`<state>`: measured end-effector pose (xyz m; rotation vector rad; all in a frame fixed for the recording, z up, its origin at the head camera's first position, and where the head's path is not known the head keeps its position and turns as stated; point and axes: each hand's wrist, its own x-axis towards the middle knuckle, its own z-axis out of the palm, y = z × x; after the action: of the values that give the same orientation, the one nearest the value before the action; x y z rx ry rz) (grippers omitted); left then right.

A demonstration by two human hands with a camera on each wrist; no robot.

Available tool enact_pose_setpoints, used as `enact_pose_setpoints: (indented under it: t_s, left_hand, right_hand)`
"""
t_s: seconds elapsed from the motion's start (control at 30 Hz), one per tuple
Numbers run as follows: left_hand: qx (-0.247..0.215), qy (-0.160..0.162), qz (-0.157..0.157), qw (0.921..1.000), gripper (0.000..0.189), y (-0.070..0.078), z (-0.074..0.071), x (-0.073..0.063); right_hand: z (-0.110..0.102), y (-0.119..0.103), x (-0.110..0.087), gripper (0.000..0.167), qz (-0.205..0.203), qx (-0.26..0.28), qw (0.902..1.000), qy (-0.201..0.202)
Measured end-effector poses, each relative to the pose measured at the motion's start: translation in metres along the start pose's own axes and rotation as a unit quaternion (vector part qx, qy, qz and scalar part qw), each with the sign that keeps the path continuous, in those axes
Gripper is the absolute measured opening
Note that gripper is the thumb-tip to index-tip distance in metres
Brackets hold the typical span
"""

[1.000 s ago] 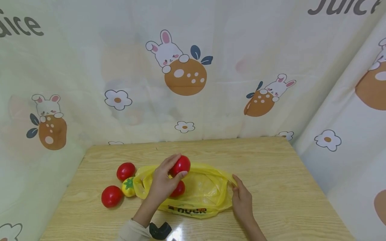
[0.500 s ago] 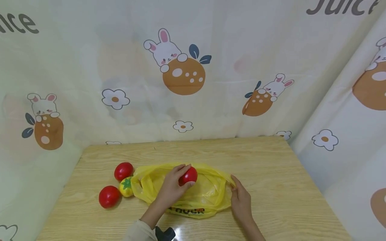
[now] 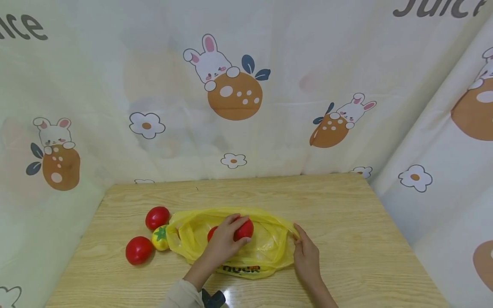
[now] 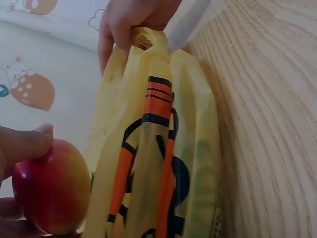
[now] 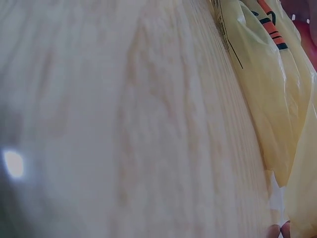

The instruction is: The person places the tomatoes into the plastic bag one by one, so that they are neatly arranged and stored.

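Note:
My left hand (image 3: pixel 221 246) holds a red apple (image 3: pixel 244 229) over the mouth of a yellow plastic bag (image 3: pixel 265 254). In the left wrist view the apple shows a yellowish side, with fingers and thumb around it. Another red fruit (image 3: pixel 212 233) lies in the bag, partly hidden behind the left hand. At the bag's right end my right hand (image 3: pixel 308 259) pinches the rim and keeps the mouth spread. The bag lies on its base on the table, with black and orange print on the side facing me.
Left of the bag, two red fruits (image 3: pixel 139 250) and a yellow fruit with a green leafy top (image 3: pixel 160 238) sit on the wooden table (image 3: pixel 346 214). A curtain printed with rabbits (image 3: pixel 173 94) hangs behind the table. A black device (image 3: pixel 213 299) shows near the left wrist.
My left hand has moved right and lower with the apple, over the bag's middle. The right hand keeps its grip on the rim, nearly still.

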<state>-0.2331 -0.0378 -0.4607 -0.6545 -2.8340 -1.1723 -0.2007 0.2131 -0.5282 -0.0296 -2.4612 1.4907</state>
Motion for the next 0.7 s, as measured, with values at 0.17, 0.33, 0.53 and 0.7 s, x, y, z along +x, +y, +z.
enact_pose_setpoints:
  t_s: [0.17, 0.33, 0.53, 0.7]
  left_hand:
    - [0.08, -0.027, 0.032, 0.9959, 0.059, -0.005, 0.005, -0.001]
    - [0.158, -0.068, 0.065, 0.983, 0.059, -0.011, 0.012, -0.004]
    - [0.198, -0.081, 0.063, 0.9748, 0.061, -0.013, 0.016, -0.005]
    - [0.195, -0.086, 0.055, 0.9755, 0.064, -0.014, 0.017, -0.005]
  right_hand:
    - [-0.001, -0.002, 0.0, 0.045, 0.011, -0.011, 0.9999, -0.003]
    - [0.0, -0.003, -0.001, 0.046, 0.015, -0.026, 0.9995, -0.006]
    - [0.001, -0.002, -0.001, 0.045, 0.009, -0.018, 0.9998, -0.009]
    - [0.003, -0.001, -0.003, 0.046, 0.021, -0.019, 0.9995, -0.013]
